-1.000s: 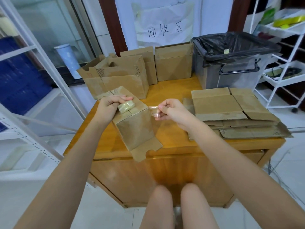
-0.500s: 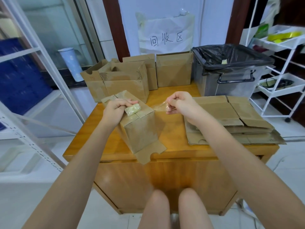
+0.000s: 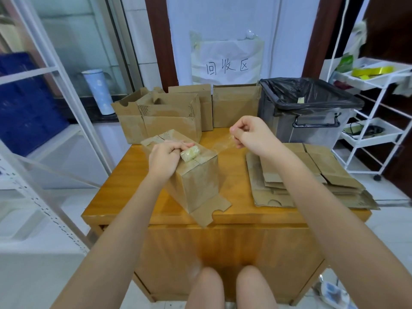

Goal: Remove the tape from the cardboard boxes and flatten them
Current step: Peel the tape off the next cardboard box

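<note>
We record the left hand (image 3: 166,158) at centre frame, fingers curled down over the top of a tilted cardboard box (image 3: 191,175), pressing it against the wooden table (image 3: 236,210). The same hand also grips a crumpled yellowish wad of tape (image 3: 190,153) against its fingertips. The box leans toward the left of the frame, one notched flap hanging over the table's near edge.

We note the right hand (image 3: 252,134) raised just right of centre, thumb and fingers pinched together on a strip of clear tape (image 3: 223,142). The strip runs down and left from the pinch toward the box top; where exactly it still adheres we cannot tell, as the film is nearly transparent.

At right of the frame a stack of flattened boxes (image 3: 312,175) lies on the table. At upper centre several boxes not yet flattened (image 3: 169,117) stand along the far edge, beside a bin lined with a black bag (image 3: 307,105) at upper right. A paper sign (image 3: 226,63) hangs on the wall above them.
</note>
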The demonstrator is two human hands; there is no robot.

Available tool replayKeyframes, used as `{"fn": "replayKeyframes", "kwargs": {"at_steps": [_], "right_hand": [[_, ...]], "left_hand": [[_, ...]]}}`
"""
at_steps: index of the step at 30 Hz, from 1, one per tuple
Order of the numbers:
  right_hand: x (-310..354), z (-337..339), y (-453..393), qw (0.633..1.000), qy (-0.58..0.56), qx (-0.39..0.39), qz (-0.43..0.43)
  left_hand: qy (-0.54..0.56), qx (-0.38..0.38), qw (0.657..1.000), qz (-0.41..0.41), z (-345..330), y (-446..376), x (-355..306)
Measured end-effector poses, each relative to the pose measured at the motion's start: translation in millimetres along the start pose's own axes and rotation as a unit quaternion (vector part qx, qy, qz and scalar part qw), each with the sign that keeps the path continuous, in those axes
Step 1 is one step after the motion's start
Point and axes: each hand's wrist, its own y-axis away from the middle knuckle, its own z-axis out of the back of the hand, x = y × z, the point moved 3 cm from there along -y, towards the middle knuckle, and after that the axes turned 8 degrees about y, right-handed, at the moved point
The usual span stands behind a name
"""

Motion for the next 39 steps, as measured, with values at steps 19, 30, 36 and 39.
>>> {"fn": "replayKeyframes", "kwargs": {"at_steps": [19,30,36,39], "right_hand": [[30.0,8.2,-5.2,0.983,0.084,-0.04,0.159],[-0.9,9.9,-10.0,0.987,0.068,-0.123,0.082],[-31.3,6.8,-6.6,0.991,-0.032,-0.129,-0.005],[-36.2,9.3,-5.6,0.988,-0.064,-0.139,-0.027]], "left_hand": [[-0.052,0.056,0.996,0.048,-12.1,14.9,-34.6],[-0.17,0.143,0.975,0.007,-30.0,12.7,-55.4],[-0.041,0.119,0.991,0.051,-32.7,8.6,-49.8],[-0.035,0.127,0.99,0.057,-32.6,7.5,-51.0]]}}
